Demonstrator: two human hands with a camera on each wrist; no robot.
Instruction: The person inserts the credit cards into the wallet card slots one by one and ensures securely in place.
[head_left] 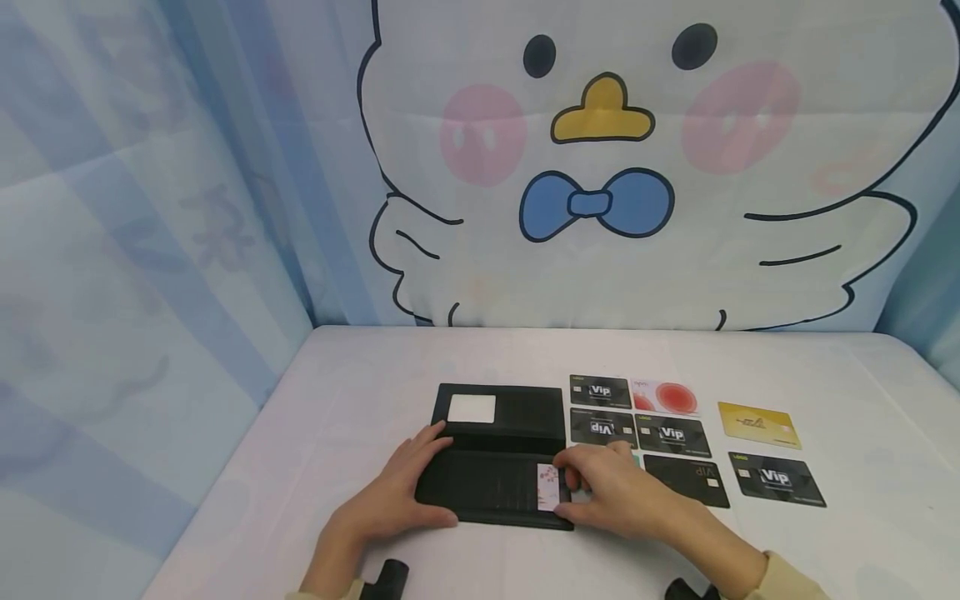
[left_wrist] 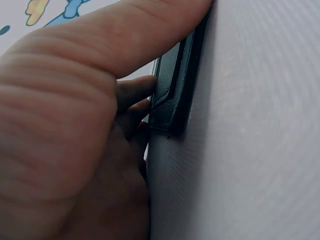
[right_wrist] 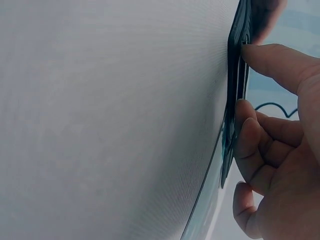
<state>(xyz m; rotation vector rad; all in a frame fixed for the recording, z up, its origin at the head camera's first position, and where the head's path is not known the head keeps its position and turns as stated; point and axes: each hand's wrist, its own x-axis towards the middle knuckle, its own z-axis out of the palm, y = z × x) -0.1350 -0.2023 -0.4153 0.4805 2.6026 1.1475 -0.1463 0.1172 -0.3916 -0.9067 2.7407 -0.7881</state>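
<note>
A black wallet [head_left: 480, 483] lies unfolded on the table, a white rectangular patch [head_left: 472, 408] on its far flap. My left hand [head_left: 397, 483] rests at its left edge, fingers extended and thumb along the near left corner; the left wrist view shows the thumb [left_wrist: 115, 40] crossing in front of the wallet's edge [left_wrist: 172, 105]. A white card with pink blossoms [head_left: 548, 487] sits partly in the wallet's right-hand slots. With thumb and index finger my right hand [head_left: 626, 492] pinches this card at its opposite ends. In the right wrist view, the other fingers [right_wrist: 250, 140] are curled.
Right of the wallet lie several black Vip cards [head_left: 673, 436], a card with a red circle [head_left: 666, 397], a darker black card [head_left: 687, 481] and a gold card [head_left: 759, 426]. My right hand partly covers a teal-edged card. A printed curtain [head_left: 592, 275] hangs behind the table.
</note>
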